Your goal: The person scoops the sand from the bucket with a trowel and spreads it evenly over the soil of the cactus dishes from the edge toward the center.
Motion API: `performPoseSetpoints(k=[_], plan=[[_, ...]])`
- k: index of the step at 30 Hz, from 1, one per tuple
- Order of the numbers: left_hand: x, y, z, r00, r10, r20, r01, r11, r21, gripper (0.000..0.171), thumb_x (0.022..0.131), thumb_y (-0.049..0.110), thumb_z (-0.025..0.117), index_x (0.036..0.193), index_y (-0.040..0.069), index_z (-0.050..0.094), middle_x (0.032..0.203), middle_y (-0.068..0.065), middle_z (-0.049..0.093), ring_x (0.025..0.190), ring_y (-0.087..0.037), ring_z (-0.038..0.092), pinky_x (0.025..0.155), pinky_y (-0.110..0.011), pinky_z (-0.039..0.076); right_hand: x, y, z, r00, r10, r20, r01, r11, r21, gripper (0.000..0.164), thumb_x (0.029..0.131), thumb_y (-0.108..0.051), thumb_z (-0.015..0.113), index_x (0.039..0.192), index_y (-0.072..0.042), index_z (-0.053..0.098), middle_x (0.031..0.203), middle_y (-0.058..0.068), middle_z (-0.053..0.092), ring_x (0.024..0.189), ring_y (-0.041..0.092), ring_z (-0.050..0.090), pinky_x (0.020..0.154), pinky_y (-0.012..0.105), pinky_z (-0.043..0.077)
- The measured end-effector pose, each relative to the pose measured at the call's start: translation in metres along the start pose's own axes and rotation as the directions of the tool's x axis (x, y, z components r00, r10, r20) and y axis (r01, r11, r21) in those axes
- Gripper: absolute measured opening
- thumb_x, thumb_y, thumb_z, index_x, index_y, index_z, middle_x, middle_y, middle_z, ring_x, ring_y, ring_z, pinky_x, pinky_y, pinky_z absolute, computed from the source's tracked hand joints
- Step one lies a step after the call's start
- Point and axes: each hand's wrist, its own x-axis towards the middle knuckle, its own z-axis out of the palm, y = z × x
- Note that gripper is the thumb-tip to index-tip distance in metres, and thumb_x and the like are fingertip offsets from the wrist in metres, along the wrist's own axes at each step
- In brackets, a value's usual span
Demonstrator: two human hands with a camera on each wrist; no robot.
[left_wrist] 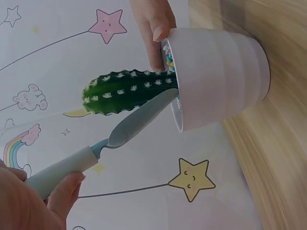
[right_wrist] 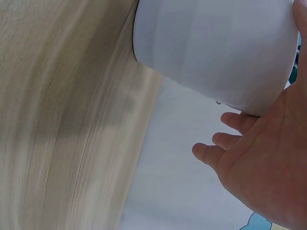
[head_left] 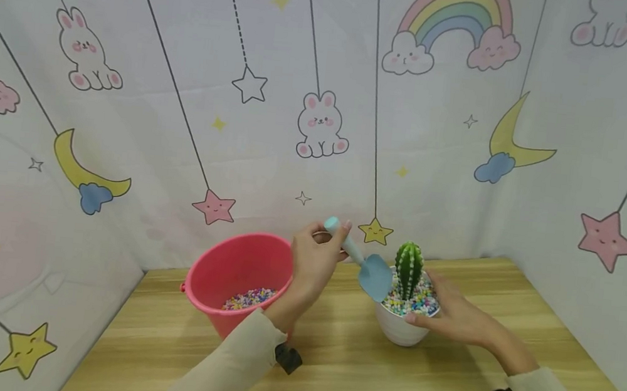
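My left hand (head_left: 316,252) grips the pale blue handle of a small toy shovel (head_left: 376,278). Its blue blade tilts down over the near left rim of a white flowerpot (head_left: 401,330), and in the left wrist view the blade tip (left_wrist: 168,93) is at the rim, beside the cactus. A green cactus (head_left: 408,269) with white tufts stands upright in colorful beads (head_left: 423,297) in the pot. My right hand (head_left: 458,313) holds the pot's right side, thumb at the near rim and fingers behind. In the right wrist view, several fingers (right_wrist: 208,154) of it extend past the pot wall.
A pink bucket (head_left: 202,292) stands left of my left forearm, with more colorful beads (head_left: 249,299) at its bottom. Both containers stand on a wood-grain table (head_left: 341,381). A white cloth backdrop (head_left: 271,166) printed with stars, rabbits and moons rises behind and along both sides.
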Motion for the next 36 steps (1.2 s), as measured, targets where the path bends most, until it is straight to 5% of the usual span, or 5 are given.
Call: performPoseSetpoints(k=[12,19,26,36], plan=[[0.010,0.024,-0.030,0.998,0.044,-0.036,-0.044,0.999,-0.027,0.028,0.096,0.026,0.080,0.104,0.001,0.073,0.091,-0.019,0.077,0.081,-0.021,0.080,0.075,-0.038,0.070,0.001,0.003,0.000,1.000,-0.007,-0.007,0.006,0.997,-0.071,0.109,0.092,-0.062,0.073,0.163,0.003,0.021,0.167,0.036,0.026,0.155,0.063,0.014,0.122,0.081,0.020],[0.018,0.041,-0.064,0.997,0.056,-0.061,-0.056,0.998,0.003,0.034,0.097,0.033,0.077,0.108,0.001,0.071,0.106,-0.021,0.079,0.095,-0.031,0.081,0.078,-0.038,0.069,0.001,0.003,-0.001,1.000,-0.003,-0.012,0.002,0.994,-0.105,0.111,0.091,-0.063,0.073,0.163,0.005,0.021,0.166,0.036,0.028,0.155,0.063,0.014,0.124,0.079,0.021],[0.030,0.053,-0.101,0.994,0.077,-0.072,-0.072,0.995,0.063,0.041,0.097,0.040,0.076,0.116,0.005,0.070,0.111,-0.021,0.078,0.090,-0.018,0.082,0.080,-0.034,0.069,0.002,0.000,-0.003,1.000,0.017,0.006,-0.016,0.995,-0.103,0.114,0.092,-0.063,0.072,0.164,0.006,0.017,0.168,0.036,0.021,0.156,0.062,0.012,0.124,0.079,0.019],[0.049,0.062,-0.151,0.984,0.160,-0.076,-0.148,0.978,0.149,0.044,0.097,0.040,0.076,0.120,0.003,0.073,0.090,0.002,0.078,0.083,-0.012,0.081,0.077,-0.032,0.068,0.002,-0.002,-0.005,0.999,0.024,0.029,-0.023,0.998,-0.053,0.113,0.092,-0.061,0.073,0.166,0.001,0.013,0.170,0.035,0.016,0.157,0.062,0.007,0.124,0.080,0.017]])
